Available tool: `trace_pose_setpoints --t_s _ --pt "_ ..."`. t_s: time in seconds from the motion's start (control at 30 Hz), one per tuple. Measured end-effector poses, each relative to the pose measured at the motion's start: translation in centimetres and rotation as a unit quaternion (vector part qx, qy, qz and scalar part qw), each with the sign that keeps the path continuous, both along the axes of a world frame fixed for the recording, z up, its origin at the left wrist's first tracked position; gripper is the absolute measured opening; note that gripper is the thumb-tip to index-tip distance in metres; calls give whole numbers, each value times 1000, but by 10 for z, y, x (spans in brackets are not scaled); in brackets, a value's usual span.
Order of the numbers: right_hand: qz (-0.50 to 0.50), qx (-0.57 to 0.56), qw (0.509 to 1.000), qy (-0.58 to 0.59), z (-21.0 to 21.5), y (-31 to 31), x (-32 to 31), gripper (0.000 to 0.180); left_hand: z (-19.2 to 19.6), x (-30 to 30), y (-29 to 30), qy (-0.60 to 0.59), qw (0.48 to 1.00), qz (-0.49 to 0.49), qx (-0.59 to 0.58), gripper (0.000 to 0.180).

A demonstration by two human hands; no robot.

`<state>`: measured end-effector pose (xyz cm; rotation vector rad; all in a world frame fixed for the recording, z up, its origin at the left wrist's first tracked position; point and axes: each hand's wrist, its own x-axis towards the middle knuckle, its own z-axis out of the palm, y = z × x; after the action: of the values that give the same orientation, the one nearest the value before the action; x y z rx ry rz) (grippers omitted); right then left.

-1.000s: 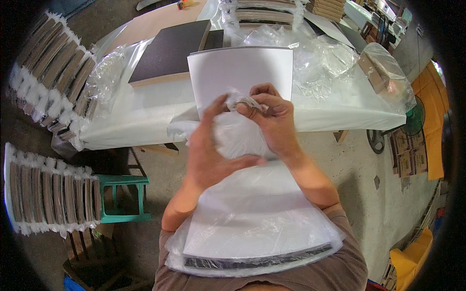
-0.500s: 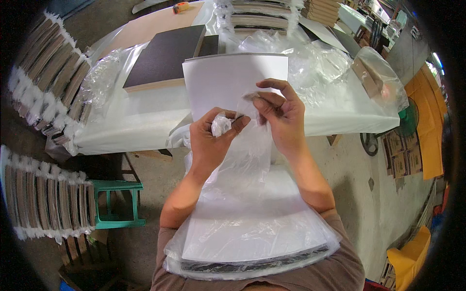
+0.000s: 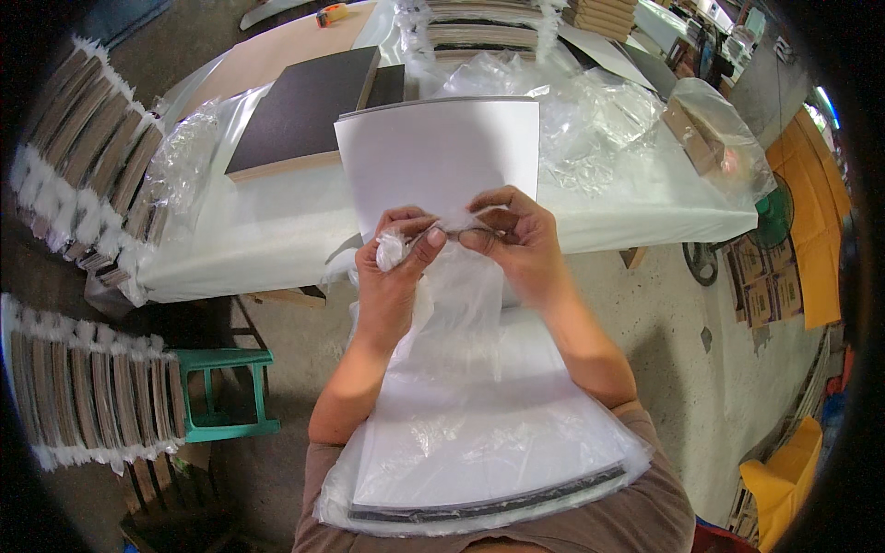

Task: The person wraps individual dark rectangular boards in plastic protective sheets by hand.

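Both hands are raised close together in front of a white stack of sheets (image 3: 438, 147) at the table's near edge. My left hand (image 3: 387, 286) is closed on thin clear plastic film (image 3: 470, 276), with a crumpled wad of it bunched in the palm. Thumb and fingers of my right hand (image 3: 527, 244) pinch the same film, and the fingertips of both hands nearly meet. The film hangs down below the hands. Across my lap lies a plastic-wrapped stack of white sheets (image 3: 479, 433) with a dark strip along its near edge.
Dark-topped boards (image 3: 300, 111) lie on the table (image 3: 221, 258), beside crumpled plastic (image 3: 599, 120). Bundled stacks (image 3: 92, 157) stand at left, with more bundles (image 3: 92, 378) by a green stool (image 3: 226, 392). A tape roll (image 3: 332, 14) sits at the far edge; a green fan (image 3: 772, 212) stands at right.
My right hand has come down and left toward my left hand, its fingers closing in on the film. The left hand has shifted slightly; the view has moved a little.
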<state>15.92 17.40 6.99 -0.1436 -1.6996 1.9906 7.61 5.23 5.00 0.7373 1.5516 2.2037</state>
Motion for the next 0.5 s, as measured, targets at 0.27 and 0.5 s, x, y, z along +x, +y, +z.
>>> trace_pose_setpoints --t_s 0.27,0.5 --pt "-97 156 983 -9 -8 -4 -4 6 13 -1 11 -54 995 -71 48 18" --pt "-263 465 839 101 -10 6 -16 5 -6 -11 4 -126 970 -164 125 18"
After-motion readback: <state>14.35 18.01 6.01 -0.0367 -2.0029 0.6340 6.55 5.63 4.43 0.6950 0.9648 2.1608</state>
